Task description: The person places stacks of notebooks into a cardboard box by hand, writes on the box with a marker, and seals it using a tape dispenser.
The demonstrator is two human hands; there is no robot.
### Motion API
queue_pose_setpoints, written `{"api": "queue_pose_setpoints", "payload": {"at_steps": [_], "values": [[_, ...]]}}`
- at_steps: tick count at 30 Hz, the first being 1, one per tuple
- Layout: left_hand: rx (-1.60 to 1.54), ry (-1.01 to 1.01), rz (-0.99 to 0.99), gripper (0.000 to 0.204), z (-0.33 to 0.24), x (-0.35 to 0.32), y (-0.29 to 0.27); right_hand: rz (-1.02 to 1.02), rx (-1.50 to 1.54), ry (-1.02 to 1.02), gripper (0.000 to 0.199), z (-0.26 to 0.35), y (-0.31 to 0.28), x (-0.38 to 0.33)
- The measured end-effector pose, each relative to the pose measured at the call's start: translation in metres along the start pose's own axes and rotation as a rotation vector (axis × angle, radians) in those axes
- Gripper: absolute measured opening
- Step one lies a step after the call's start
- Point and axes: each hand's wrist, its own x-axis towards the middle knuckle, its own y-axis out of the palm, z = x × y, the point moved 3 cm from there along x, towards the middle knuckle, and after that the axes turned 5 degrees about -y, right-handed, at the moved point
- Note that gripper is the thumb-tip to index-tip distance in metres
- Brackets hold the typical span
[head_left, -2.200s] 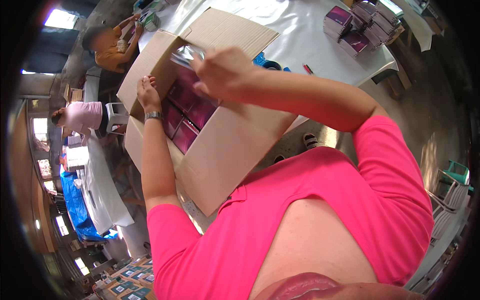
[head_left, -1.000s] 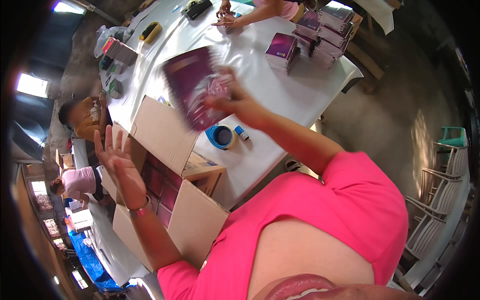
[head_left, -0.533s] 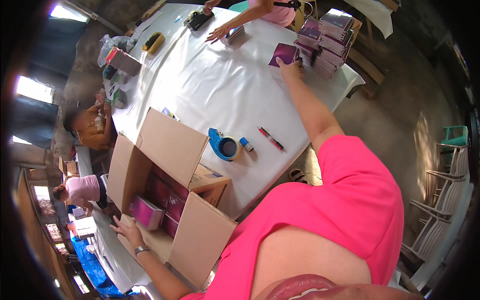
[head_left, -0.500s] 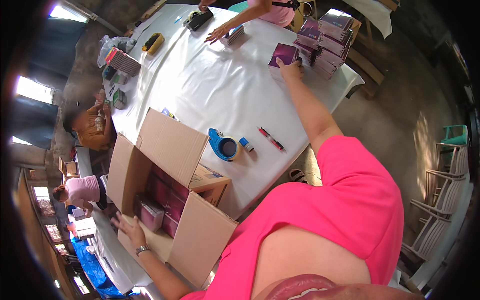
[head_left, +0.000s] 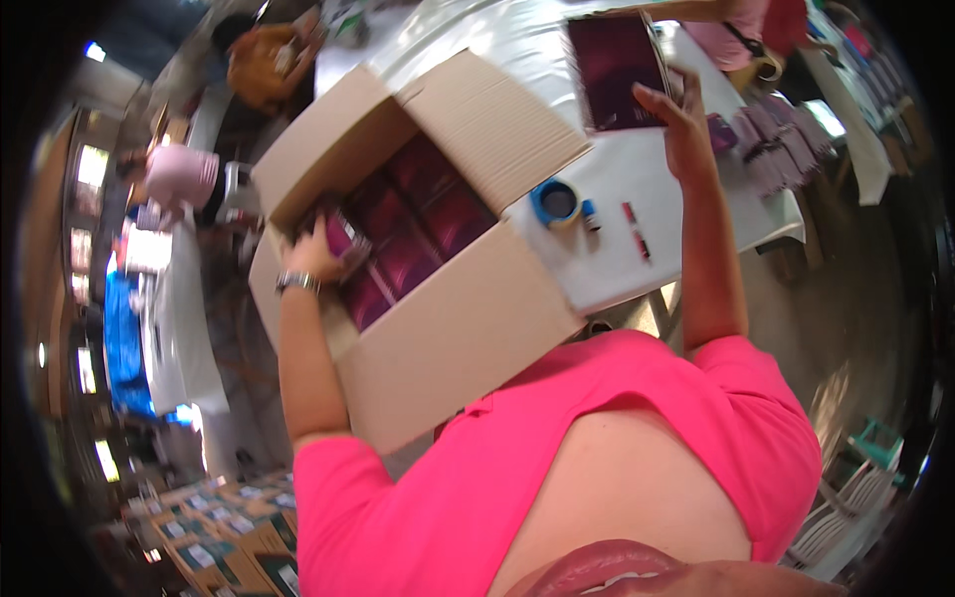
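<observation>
My right hand (head_left: 681, 119) grips a stack of dark purple notebooks (head_left: 615, 75), held up above the table at the right of the carton; the thumb lies over its cover. Inside the open cardboard carton (head_left: 458, 318), rows of purple notebooks (head_left: 403, 224) lie side by side. My left hand (head_left: 316, 257) reaches over the carton's left side, its fingers around a notebook bundle (head_left: 343, 237) that sits against the others. Part of that bundle is hidden by the hand, and motion blurs it a little.
On the white-covered table (head_left: 637, 279) are a blue tape dispenser (head_left: 555, 202), a small blue-capped bottle (head_left: 591, 215) and a red-and-black pen (head_left: 636, 231). More notebook stacks (head_left: 781, 144) stand at the right. Co-workers are at the top right and left. Cardboard boxes (head_left: 214, 527) stand lower left.
My right hand has lifted notebooks from the table and brought them nearer. My left hand has moved from the carton's edge onto the bundle inside. The view has turned.
</observation>
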Motion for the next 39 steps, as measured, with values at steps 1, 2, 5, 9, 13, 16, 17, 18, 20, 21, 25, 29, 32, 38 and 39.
{"api": "queue_pose_setpoints", "payload": {"at_steps": [1, 2, 5, 9, 13, 16, 17, 18, 20, 21, 25, 29, 32, 38, 39], "values": [[-0.006, -0.022, 0.095, 0.108, 0.004, 0.002, 0.002, 0.123, -0.049, -0.089, 0.056, 0.026, 0.053, -0.002], [0.013, -0.016, 0.045, 0.111, 0.003, -0.002, -0.001, 0.228, -0.063, -0.125, 0.054, 0.037, 0.089, -0.003], [0.059, -0.031, 0.091, 0.122, -0.003, -0.011, -0.012, 0.399, -0.523, -0.265, 0.058, 0.028, 0.182, -0.009], [-0.365, 0.167, -0.324, 0.127, -0.007, -0.022, -0.019, 0.742, -0.916, -0.281, 0.076, -0.003, 0.24, -0.027], [-0.563, 0.564, -0.459, 0.12, -0.021, -0.028, -0.016, 0.422, -0.604, -0.143, 0.041, 0.015, 0.169, -0.018], [-0.307, 0.454, -0.185, 0.105, -0.043, -0.025, -0.006, -0.157, -0.768, -0.222, 0.035, -0.042, 0.038, 0.034], [-0.286, 0.436, -0.186, 0.099, -0.049, -0.021, -0.013, -0.274, -0.938, -0.306, 0.041, -0.066, -0.027, 0.051], [-0.311, 0.456, -0.215, 0.095, -0.05, -0.014, -0.018, -0.45, -1.146, -0.195, 0.051, -0.095, -0.096, 0.064], [-0.259, 0.39, -0.207, 0.097, -0.043, -0.007, -0.016, -0.588, -1.178, 0.668, 0.077, -0.149, -0.202, 0.068], [-0.173, 0.34, -0.221, 0.099, -0.044, -0.004, -0.019, -0.729, -1.187, 0.729, 0.079, -0.165, -0.244, 0.062], [-0.251, 0.301, -0.177, 0.101, -0.053, 0.001, -0.025, -0.817, -1.224, 0.903, 0.081, -0.22, -0.294, 0.029], [-0.28, 0.325, -0.235, 0.104, -0.036, -0.013, -0.02, -0.709, -1.14, 0.694, 0.075, -0.227, -0.249, -0.011], [-0.136, 0.494, -0.496, 0.098, -0.062, -0.038, -0.065, -0.625, -1.025, 0.522, 0.065, -0.22, -0.251, -0.037], [0.268, 0.592, -0.968, 0.067, -0.115, -0.067, -0.127, -0.64, -0.413, 0.379, 0.044, -0.167, -0.206, 0.007], [0.314, 0.609, -1.028, 0.062, -0.118, -0.069, -0.131, -0.506, -0.218, 0.384, 0.042, -0.156, -0.186, 0.019]]}}
